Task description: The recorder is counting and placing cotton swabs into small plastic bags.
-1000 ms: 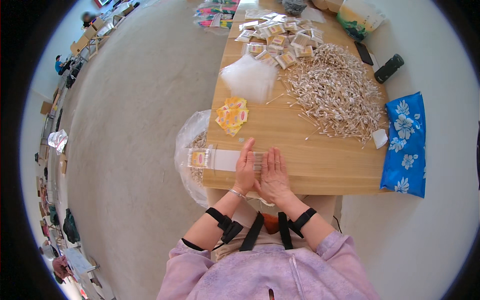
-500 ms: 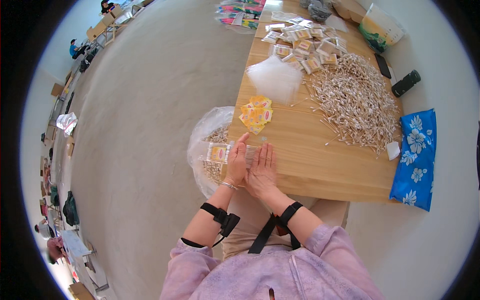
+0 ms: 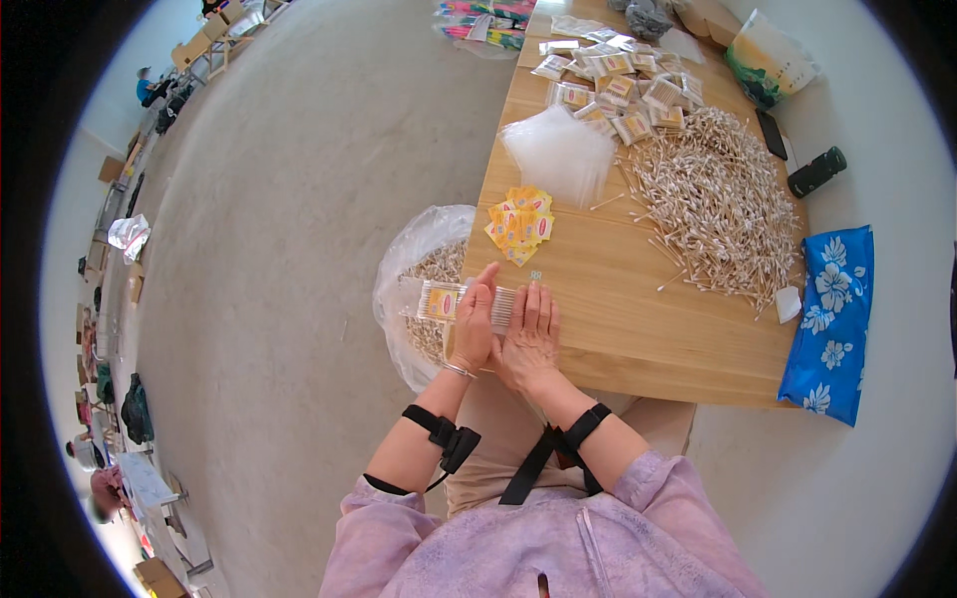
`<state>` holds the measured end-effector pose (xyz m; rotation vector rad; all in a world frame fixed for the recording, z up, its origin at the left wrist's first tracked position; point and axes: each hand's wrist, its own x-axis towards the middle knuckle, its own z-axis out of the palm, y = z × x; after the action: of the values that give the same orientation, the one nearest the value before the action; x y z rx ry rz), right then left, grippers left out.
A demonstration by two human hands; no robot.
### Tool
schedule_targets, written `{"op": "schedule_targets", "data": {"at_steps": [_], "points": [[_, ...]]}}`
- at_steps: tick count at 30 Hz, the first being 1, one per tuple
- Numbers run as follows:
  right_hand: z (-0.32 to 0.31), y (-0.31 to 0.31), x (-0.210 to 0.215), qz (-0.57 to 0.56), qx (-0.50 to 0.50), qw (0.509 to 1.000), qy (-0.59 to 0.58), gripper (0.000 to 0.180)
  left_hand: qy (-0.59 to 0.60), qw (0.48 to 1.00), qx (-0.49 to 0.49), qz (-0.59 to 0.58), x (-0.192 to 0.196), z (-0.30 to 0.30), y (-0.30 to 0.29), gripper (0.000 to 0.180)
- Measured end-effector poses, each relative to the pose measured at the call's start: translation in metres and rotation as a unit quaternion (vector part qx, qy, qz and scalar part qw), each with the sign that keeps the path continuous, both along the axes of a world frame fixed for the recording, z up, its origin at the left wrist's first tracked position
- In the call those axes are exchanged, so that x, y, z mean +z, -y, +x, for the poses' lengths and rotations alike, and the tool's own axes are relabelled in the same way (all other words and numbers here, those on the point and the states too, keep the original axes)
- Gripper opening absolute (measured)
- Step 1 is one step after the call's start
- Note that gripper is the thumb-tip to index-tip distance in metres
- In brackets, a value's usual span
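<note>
Both hands sit at the near left corner of the wooden counter [image 3: 638, 329]: left hand [image 3: 475, 324] w/ fingers closed on a clear packet of cotton swabs [image 3: 461, 301], right hand [image 3: 531, 334] flat w/ fingers straight and together against its end, prob. to square the swabs up. Packet hangs off the counter edge over an open plastic bag [image 3: 424, 269] of swabs, so strays drop in; yellow labels [image 3: 520, 221], clear sleeves [image 3: 560, 151] & loose swab pile [image 3: 713, 204] lie w/in reach.

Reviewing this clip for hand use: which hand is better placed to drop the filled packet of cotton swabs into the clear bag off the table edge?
Probably the left hand. It lies on the packet of cotton swabs, which overhangs the clear bag on that side. The right hand rests flat on the table, farther from the bag.
</note>
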<state>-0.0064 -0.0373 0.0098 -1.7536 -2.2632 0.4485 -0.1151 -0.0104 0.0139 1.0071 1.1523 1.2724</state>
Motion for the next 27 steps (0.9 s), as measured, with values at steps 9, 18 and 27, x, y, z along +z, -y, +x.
{"op": "schedule_targets", "data": {"at_steps": [9, 18, 27], "points": [[0.003, 0.001, 0.002, -0.004, 0.033, 0.999, -0.003, 0.086, 0.037, 0.999, -0.002, -0.013, -0.001, -0.002, -0.001, 0.046], [-0.004, 0.004, 0.003, -0.024, 0.047, 0.998, 0.039, 0.086, -0.079, 0.997, -0.003, 0.003, 0.006, -0.006, 0.002, 0.041], [-0.018, 0.005, 0.002, 0.004, 0.04, 0.999, -0.008, 0.091, -0.582, 0.795, 0.086, 0.146, -0.015, -0.085, -0.005, 0.047]]}}
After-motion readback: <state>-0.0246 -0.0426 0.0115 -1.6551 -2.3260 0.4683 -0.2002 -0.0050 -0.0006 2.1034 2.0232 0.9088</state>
